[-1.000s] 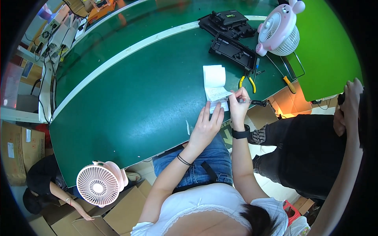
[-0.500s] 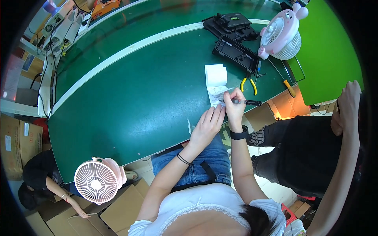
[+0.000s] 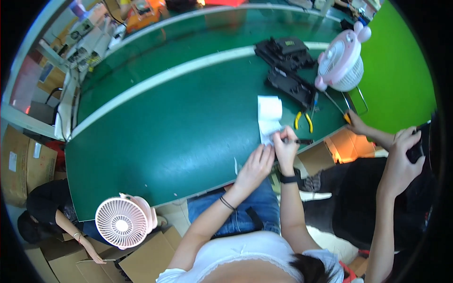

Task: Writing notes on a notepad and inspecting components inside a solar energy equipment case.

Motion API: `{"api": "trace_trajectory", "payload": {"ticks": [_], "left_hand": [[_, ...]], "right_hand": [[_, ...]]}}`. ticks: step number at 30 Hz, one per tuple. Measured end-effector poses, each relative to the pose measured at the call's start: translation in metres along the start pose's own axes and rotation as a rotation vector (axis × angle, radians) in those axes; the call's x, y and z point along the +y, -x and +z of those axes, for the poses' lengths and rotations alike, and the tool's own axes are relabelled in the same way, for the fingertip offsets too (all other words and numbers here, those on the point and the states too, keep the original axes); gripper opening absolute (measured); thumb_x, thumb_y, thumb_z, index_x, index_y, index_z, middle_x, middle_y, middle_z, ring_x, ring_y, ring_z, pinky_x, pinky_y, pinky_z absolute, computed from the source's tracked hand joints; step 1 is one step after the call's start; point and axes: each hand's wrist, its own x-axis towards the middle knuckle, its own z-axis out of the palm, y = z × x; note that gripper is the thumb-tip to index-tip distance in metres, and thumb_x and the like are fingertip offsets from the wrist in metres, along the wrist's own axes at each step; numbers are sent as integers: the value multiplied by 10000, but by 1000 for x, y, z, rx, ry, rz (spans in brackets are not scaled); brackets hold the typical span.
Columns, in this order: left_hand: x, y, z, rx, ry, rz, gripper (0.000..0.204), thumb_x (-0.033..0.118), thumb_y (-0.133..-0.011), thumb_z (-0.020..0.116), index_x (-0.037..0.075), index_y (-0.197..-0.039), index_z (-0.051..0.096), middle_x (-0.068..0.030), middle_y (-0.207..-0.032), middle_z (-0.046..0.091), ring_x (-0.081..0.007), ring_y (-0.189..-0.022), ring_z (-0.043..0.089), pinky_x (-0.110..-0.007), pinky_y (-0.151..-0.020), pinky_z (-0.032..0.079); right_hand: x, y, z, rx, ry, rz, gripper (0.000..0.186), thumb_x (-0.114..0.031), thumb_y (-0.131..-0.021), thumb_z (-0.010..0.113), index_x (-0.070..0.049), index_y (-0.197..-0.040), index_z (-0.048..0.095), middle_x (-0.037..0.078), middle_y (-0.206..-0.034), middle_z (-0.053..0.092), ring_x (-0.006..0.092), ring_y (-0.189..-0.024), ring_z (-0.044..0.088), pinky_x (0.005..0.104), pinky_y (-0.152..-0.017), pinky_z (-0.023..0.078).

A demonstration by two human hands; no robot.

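A white pad of slips (image 3: 269,108) lies near the front edge of the green table (image 3: 155,141), its lower sheet covered by my fingers. My left hand (image 3: 257,165) rests fingers-out on that sheet, pressing it flat. My right hand (image 3: 285,148) grips a dark pen (image 3: 304,141) over the paper, its tip hidden by my fingers. Yellow-handled pliers (image 3: 309,123) lie just to the right, below an open black tray (image 3: 289,87) and other black case parts (image 3: 283,52).
A pink animal-shaped fan (image 3: 344,63) stands back right; another pink fan (image 3: 121,221) sits at front left. A co-worker's hand (image 3: 354,120) holds an orange screwdriver handle; their other hand (image 3: 401,160) grips something black. Another person (image 3: 47,207) crouches left among cardboard boxes (image 3: 146,254).
The view has shifted, so the table's items appear lower in the frame. A co-worker's hand has reached onto the orange handle; their other hand moved down and left. My hands stay on the paper.
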Motion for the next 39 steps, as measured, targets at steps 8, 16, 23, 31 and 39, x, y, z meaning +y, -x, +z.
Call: {"api": "trace_trajectory", "payload": {"ticks": [8,16,23,31,39], "left_hand": [[8,8,-1,56,14,-2,456,111,-821,550,-15,-1259,555,-137,-1238,568,-268,-1179,546,-320,-986,476],[3,2,5,72,47,3,426,121,-815,558,1,-1224,572,-133,-1213,567,-274,-1171,544,-334,-979,478],[-1,-4,6,75,32,-3,375,121,-816,575,26,-1177,613,-114,-1231,571,-263,-1175,539,-334,-965,489],[4,1,4,53,40,-8,356,109,-817,580,27,-1163,612,-121,-1246,570,-264,-1184,540,-333,-963,490],[2,-1,4,45,21,2,365,126,-822,578,34,-1174,607,-125,-1250,573,-257,-1180,545,-334,-972,483]], "right_hand": [[3,9,-6,-21,-139,32,293,29,-786,611,-41,-641,367,-34,-596,354,44,-582,328,242,-502,275],[2,1,-3,5,-12,-45,279,-4,-779,623,-31,-652,376,4,-587,353,63,-575,338,272,-490,297],[5,-4,1,-7,-99,14,280,-14,-774,636,-33,-643,389,-7,-577,360,48,-560,331,250,-485,278],[2,4,-3,-41,-6,54,276,-40,-772,637,-39,-644,393,-12,-569,369,59,-556,350,253,-490,302],[2,1,-3,-45,-23,42,270,-23,-770,635,-34,-653,393,-9,-590,392,58,-575,365,243,-505,313]]}}
